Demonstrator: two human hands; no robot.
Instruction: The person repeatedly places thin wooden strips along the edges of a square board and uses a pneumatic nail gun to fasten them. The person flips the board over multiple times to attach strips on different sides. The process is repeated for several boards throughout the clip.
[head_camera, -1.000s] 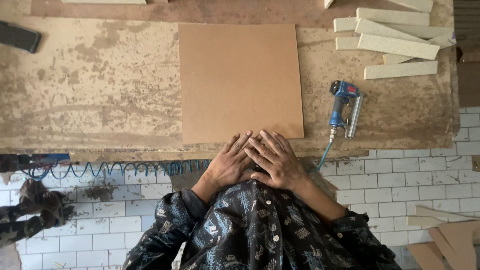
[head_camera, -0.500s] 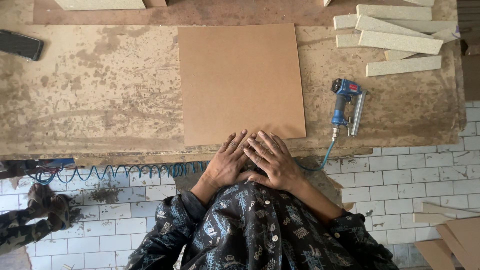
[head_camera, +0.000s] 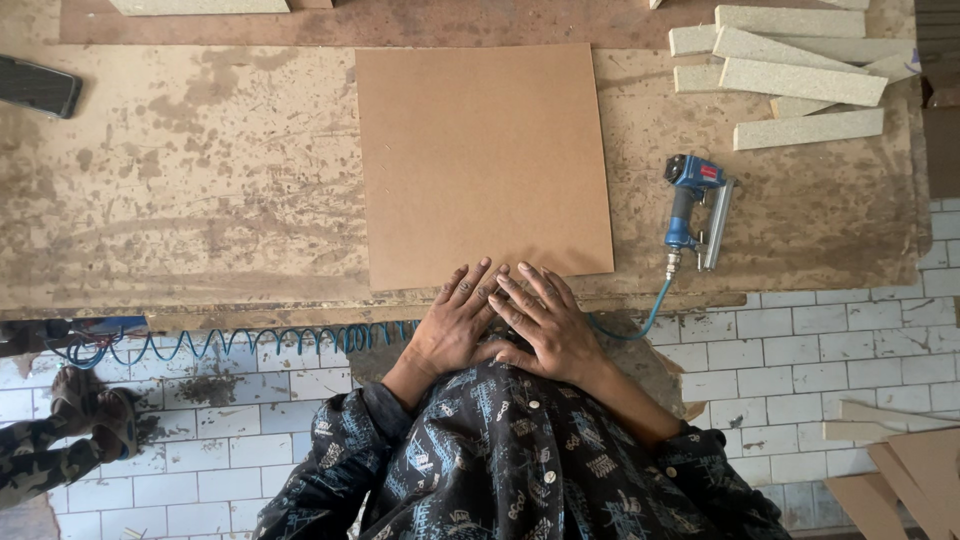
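Note:
A square brown fibreboard panel (head_camera: 480, 160) lies flat on the worn wooden workbench (head_camera: 200, 200). My left hand (head_camera: 455, 325) and my right hand (head_camera: 545, 325) rest side by side at the bench's near edge, fingers spread and overlapping slightly, fingertips touching the panel's near edge. Neither hand holds anything. A blue pneumatic nail gun (head_camera: 695, 210) lies on the bench to the right of the panel, well away from my right hand.
Several pale wooden strips (head_camera: 790, 70) are piled at the bench's far right. A dark phone-like object (head_camera: 38, 87) lies at far left. A coiled blue air hose (head_camera: 230, 342) hangs below the bench edge. Another person's sleeve and glove (head_camera: 60, 440) show lower left. Board offcuts (head_camera: 900, 470) lie on the tiled floor.
My hands have stayed together at the bench edge. The view has shifted slightly, so the panel and bench sit a little lower in the frame.

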